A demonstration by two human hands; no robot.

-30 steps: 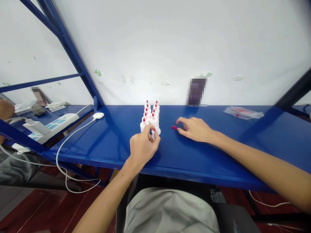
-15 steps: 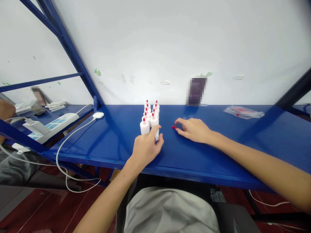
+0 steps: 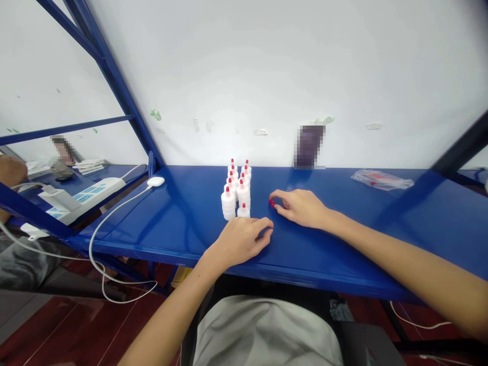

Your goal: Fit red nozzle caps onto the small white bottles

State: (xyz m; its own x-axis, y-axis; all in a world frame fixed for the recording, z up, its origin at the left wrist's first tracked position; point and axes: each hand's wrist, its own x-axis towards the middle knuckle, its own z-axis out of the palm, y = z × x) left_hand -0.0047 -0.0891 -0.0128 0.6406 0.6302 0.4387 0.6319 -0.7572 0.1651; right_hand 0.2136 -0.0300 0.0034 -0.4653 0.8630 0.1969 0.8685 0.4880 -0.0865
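Observation:
My left hand point(image 3: 244, 240) rests low over the table near its front edge. Its index finger and thumb curve forward, tips slightly apart, with nothing visible between them. Just behind its knuckles stands a white squeeze bottle point(image 3: 244, 211) with a red tip, its lower part hidden by the hand. Two rows of similar white bottles point(image 3: 228, 206), all red-tipped and upright, run back towards the wall. Farther right, my right hand point(image 3: 303, 207) lies on the table, thumb and index finger apart around a few small red caps point(image 3: 272, 203); whether the fingertips touch them is unclear.
The blue table point(image 3: 198, 223) meets a white wall. A clear plastic bag point(image 3: 382, 180) with something red inside lies at the right. A pixelated dark object point(image 3: 309, 147) leans at the back. Leftward are a white cable point(image 3: 91, 239), a power strip point(image 3: 93, 195) and another person's hand point(image 3: 11, 173).
My left hand has drawn away from the front bottle of the right row and moved right and nearer me, uncovering a red tip. My right hand's fingertips have shifted slightly left around the red caps.

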